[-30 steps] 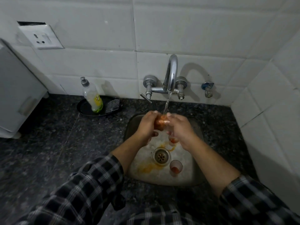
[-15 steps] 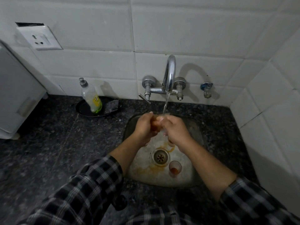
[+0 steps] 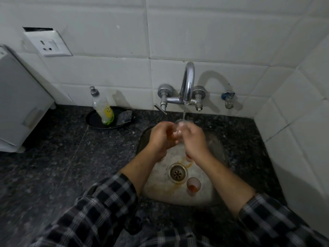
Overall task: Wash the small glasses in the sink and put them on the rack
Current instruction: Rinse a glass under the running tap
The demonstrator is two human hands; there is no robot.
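Observation:
A small clear glass point(image 3: 179, 127) sits between my left hand point(image 3: 162, 138) and my right hand point(image 3: 193, 139), held over the steel sink point(image 3: 216, 148) under the running stream from the chrome tap point(image 3: 187, 82). Both hands grip it, so most of the glass is hidden by fingers. Another small glass point(image 3: 193, 185) with reddish liquid at its bottom stands upright in the sink, right of the drain point(image 3: 177, 173). A further glass point(image 3: 188, 158) with an orange trace peeks out under my right wrist. Orange stains mark the sink floor. No rack is in view.
A dish soap bottle point(image 3: 103, 108) and a dark scrub pad point(image 3: 125, 117) rest on a black dish point(image 3: 92, 120) left of the tap. A white appliance point(image 3: 19, 102) stands at the far left on the dark granite counter point(image 3: 62, 157). Tiled walls close in behind and at right.
The glass in my hands has lost its orange tint and now looks almost clear under the water. My hands shifted slightly within the stream; the glasses in the sink stayed put.

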